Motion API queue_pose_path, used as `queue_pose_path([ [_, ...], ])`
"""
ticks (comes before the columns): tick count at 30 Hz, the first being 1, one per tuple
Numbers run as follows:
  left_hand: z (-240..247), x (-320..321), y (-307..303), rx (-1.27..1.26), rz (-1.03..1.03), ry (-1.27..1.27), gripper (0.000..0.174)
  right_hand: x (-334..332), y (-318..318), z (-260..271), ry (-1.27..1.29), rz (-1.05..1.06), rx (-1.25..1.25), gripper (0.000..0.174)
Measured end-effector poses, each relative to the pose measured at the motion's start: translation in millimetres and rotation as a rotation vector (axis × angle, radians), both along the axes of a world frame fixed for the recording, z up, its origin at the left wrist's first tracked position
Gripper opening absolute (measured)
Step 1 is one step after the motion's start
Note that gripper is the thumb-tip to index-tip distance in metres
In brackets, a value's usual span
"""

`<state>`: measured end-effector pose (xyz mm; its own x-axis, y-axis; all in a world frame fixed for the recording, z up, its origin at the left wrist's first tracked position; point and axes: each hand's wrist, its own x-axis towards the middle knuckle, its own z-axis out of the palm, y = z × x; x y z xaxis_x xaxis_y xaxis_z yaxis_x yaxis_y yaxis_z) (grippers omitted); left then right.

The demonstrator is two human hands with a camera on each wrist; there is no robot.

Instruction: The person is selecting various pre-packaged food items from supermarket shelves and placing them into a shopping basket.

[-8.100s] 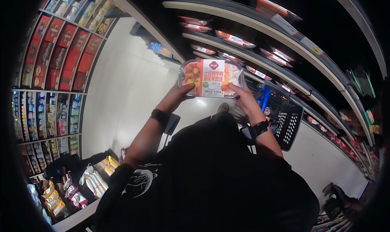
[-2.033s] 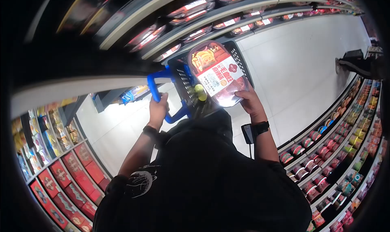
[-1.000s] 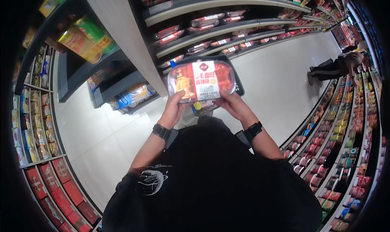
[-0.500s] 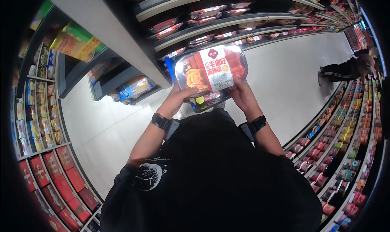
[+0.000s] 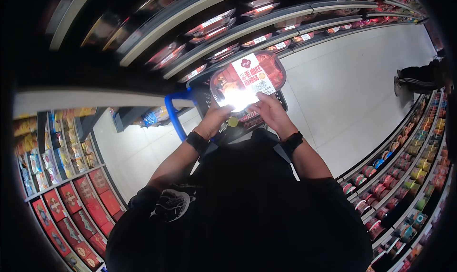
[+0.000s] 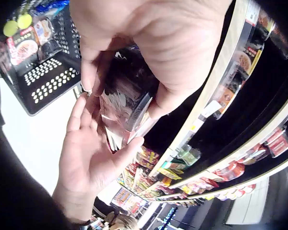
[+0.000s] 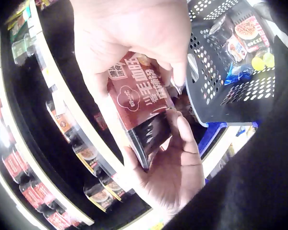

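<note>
Both hands hold a packaged ready meal [image 5: 273, 72], a black tray under a clear lid with a red and white paper sleeve. My left hand [image 5: 214, 120] grips its near left edge, thumb on top. My right hand [image 5: 274, 114] has the near right edge, thumb over the sleeve. In the left wrist view the left hand [image 6: 177, 43] is close up, the right hand [image 6: 89, 158] across the tray. The right wrist view shows the sleeve's red side [image 7: 134, 96]. Glare whitens part of the lid in the head view. Beneath the meal stands a dark perforated shopping basket [image 7: 201, 91].
The basket's blue handle [image 5: 175, 119] rises at the left. Inside lie packaged foods [image 7: 249, 33] and yellow-green round pieces [image 7: 263, 61]. Chilled shelves [image 5: 285, 17] with more trays run ahead; shelves of tubs [image 5: 381, 191] stand right. A person [image 5: 419, 79] is farther along the aisle.
At first both hands held a different meal. Later the left hand gripped the blue handle while the right held this one; then both hands took it. The head view has since turned.
</note>
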<state>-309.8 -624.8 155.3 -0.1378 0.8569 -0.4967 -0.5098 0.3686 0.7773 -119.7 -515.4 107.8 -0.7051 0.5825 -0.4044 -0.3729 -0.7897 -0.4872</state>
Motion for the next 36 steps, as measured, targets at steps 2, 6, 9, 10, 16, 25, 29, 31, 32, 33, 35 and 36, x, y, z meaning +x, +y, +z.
queue_pose_path([
  [2,-7.6,13.4,18.4,-0.033,-0.023,0.089,0.077,4.1,23.1,-29.1,0.064,-0.031,-0.045,0.056],
  [6,-22.3,-22.9,9.6,-0.055,-0.103,0.615,0.073,24.0,68.8,-73.4,-0.129,-0.062,-0.11,0.048],
  [9,8.2,-60.2,-18.9,-0.228,0.005,1.957,0.076,43.1,108.9,-124.2,-0.31,-0.052,-0.093,0.042],
  [10,5.1,-73.5,-32.1,-0.374,0.093,2.012,0.082,47.7,127.0,-146.5,-0.372,-0.026,-0.089,0.04],
  [16,-58.4,-98.9,-74.7,-0.738,0.482,1.115,0.057,23.2,220.8,-212.0,-0.498,-0.1,-0.008,0.033],
  [25,-59.3,-94.3,-61.2,-0.772,0.482,1.185,0.038,-89.3,329.3,-273.9,-0.211,-0.18,-0.053,0.042],
  [29,-61.5,-87.5,-58.0,-0.787,0.544,1.118,0.038,-119.0,349.7,-304.1,-0.243,-0.221,-0.108,0.04],
  [31,-61.6,-83.7,-56.0,-0.808,0.571,1.107,0.039,-128.0,357.2,-302.3,-0.318,-0.215,-0.07,0.041],
  [32,-62.1,-83.5,-56.5,-0.813,0.574,1.105,0.039,-129.5,359.9,-301.1,-0.362,-0.189,-0.043,0.041],
  [33,-62.8,-82.8,-56.7,-0.817,0.579,1.102,0.039,-131.9,364.4,-292.3,-0.405,-0.162,-0.014,0.042],
  [35,-61.7,-80.8,-57.7,-0.825,0.586,1.099,0.039,-137.8,366.0,-281.1,-0.383,-0.141,0.063,0.042],
  [36,-62.4,-82.5,-56.3,-0.827,0.582,1.098,0.039,-144.9,367.4,-289.0,-0.366,-0.153,0.053,0.044],
])
